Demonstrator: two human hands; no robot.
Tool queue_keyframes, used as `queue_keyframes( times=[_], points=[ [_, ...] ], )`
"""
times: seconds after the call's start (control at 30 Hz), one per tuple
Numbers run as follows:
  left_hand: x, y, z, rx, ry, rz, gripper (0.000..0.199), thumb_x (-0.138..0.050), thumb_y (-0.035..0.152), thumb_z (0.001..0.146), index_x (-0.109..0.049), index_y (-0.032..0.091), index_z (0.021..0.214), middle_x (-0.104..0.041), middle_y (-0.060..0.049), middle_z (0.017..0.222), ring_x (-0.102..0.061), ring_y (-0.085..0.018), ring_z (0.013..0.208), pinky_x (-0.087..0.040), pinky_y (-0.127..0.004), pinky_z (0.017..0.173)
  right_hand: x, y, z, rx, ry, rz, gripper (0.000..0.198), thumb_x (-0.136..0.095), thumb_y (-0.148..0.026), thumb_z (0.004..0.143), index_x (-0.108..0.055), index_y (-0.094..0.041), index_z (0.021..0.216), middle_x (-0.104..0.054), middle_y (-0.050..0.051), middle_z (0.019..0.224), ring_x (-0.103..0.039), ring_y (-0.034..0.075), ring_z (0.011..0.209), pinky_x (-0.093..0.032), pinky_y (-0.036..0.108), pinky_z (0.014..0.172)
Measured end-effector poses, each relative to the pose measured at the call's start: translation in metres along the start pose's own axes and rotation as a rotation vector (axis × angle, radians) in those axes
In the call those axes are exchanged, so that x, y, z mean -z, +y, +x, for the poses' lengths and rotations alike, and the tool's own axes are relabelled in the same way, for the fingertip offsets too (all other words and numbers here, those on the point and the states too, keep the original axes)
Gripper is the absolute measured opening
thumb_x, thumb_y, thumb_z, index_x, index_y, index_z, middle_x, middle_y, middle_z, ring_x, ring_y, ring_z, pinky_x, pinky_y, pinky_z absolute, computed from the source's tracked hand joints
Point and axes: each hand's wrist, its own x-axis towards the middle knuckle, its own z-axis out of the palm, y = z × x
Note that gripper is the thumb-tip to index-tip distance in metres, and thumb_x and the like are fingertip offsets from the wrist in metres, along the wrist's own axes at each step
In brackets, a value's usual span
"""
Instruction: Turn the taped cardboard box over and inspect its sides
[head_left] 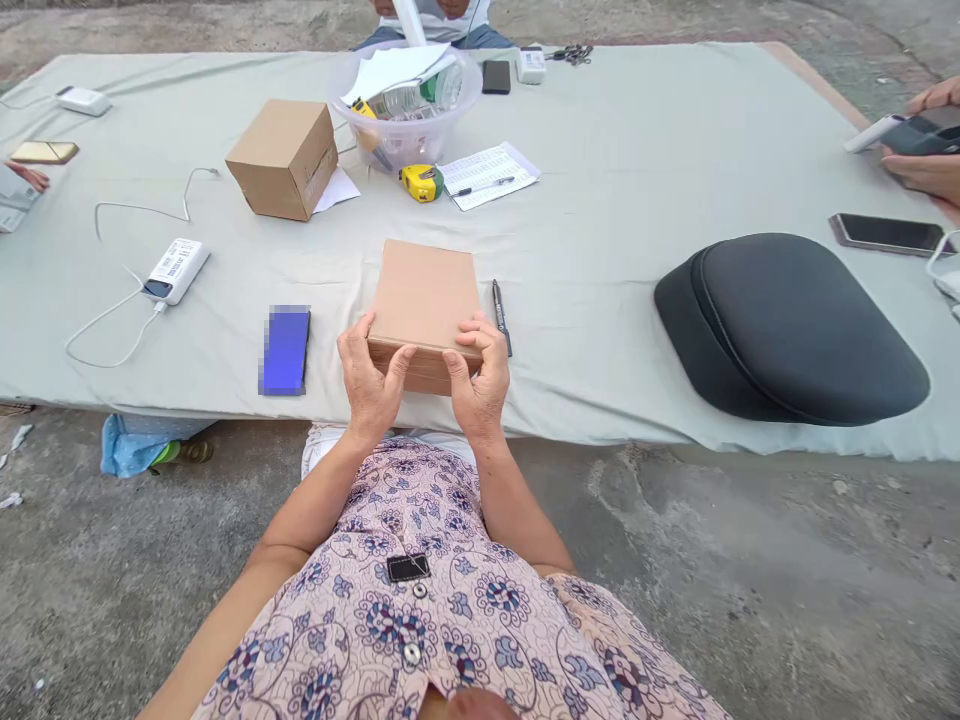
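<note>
A brown cardboard box [426, 290] rests on the cloth-covered table [585, 210] right in front of me. My left hand [373, 375] grips its near left corner, thumb against the front face. On the opposite corner, my right hand [480, 375] holds the box the same way, with fingers curled over the top edge. The lid side faces up and looks closed. Just beyond my right fingers lies a black marker pen [501, 318]. A phone with a blue, pixelated screen [286, 350] lies to the left of my left hand.
A second cardboard box [283, 158] stands beyond, near a clear plastic basin [405, 140] of bottles and papers. A tape measure [422, 183] and paper sheet [491, 175] lie close by. Left is a cabled power bank [176, 270]; right, a black cushion [795, 325]. Other people sit around the table.
</note>
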Motion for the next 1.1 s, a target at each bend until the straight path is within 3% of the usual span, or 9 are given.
queue_keyframes(
  times=[0.2,0.43,0.63,0.73,0.83,0.97,1.1],
  points=[
    [0.002,-0.014,0.004,-0.002,-0.001,-0.057,0.056,-0.048,0.059,0.096,-0.053,0.023,0.139,-0.061,-0.012,0.126,-0.055,-0.024,0.121,-0.043,-0.041,0.109,0.010,0.003,0.005,-0.075,-0.069,0.142,0.028,-0.048,-0.047,0.099,-0.062,-0.029,0.116,-0.069,0.006,0.127,-0.052,0.024,0.139,-0.036,0.051,0.123],
    [0.003,-0.015,0.003,0.013,-0.024,-0.077,0.051,-0.039,0.054,0.101,-0.055,0.025,0.140,-0.062,-0.011,0.125,-0.057,-0.022,0.122,-0.042,-0.041,0.113,0.012,0.013,0.002,-0.131,-0.067,0.199,0.039,-0.045,-0.047,0.099,-0.056,-0.031,0.133,-0.060,0.005,0.142,-0.048,0.023,0.143,-0.034,0.049,0.125],
    [-0.001,-0.006,0.000,-0.159,0.015,-0.068,0.035,-0.049,0.040,0.101,-0.065,0.021,0.125,-0.066,-0.011,0.127,-0.059,-0.021,0.128,-0.046,-0.039,0.111,0.001,0.052,-0.009,-0.239,-0.111,0.283,0.051,-0.045,-0.040,0.095,-0.046,-0.028,0.144,-0.046,0.005,0.157,-0.041,0.021,0.148,-0.032,0.048,0.127],
    [-0.004,-0.002,-0.003,-0.308,0.008,0.011,0.026,-0.052,0.033,0.100,-0.066,0.021,0.118,-0.071,-0.009,0.124,-0.061,-0.022,0.129,-0.044,-0.042,0.113,-0.005,0.063,-0.014,-0.333,-0.179,0.200,0.048,-0.047,-0.038,0.094,-0.052,-0.023,0.140,-0.054,0.009,0.151,-0.048,0.021,0.143,-0.034,0.047,0.125],
    [-0.008,-0.002,-0.006,-0.416,-0.047,0.110,0.025,-0.054,0.030,0.098,-0.066,0.021,0.118,-0.074,-0.008,0.120,-0.065,-0.023,0.124,-0.039,-0.043,0.115,-0.007,0.062,-0.016,-0.354,-0.264,0.161,0.045,-0.053,-0.039,0.091,-0.058,-0.021,0.132,-0.064,0.011,0.139,-0.060,0.022,0.131,-0.044,0.046,0.117],
    [-0.011,-0.006,-0.008,-0.453,-0.141,0.192,0.031,-0.066,0.044,0.088,-0.070,0.024,0.111,-0.075,-0.007,0.113,-0.067,-0.026,0.118,-0.031,-0.045,0.119,-0.003,0.058,-0.015,-0.347,-0.379,0.180,0.041,-0.057,-0.045,0.089,-0.063,-0.022,0.124,-0.073,0.009,0.123,-0.070,0.023,0.113,-0.056,0.044,0.103],
    [-0.007,-0.010,-0.003,-0.461,-0.125,0.196,0.036,-0.077,0.053,0.074,-0.071,0.026,0.098,-0.075,-0.004,0.099,-0.069,-0.028,0.107,-0.030,-0.049,0.118,0.002,0.059,-0.012,-0.389,-0.402,0.195,0.042,-0.059,-0.053,0.089,-0.065,-0.022,0.117,-0.075,0.010,0.115,-0.071,0.023,0.108,-0.056,0.045,0.101]
  ],
)
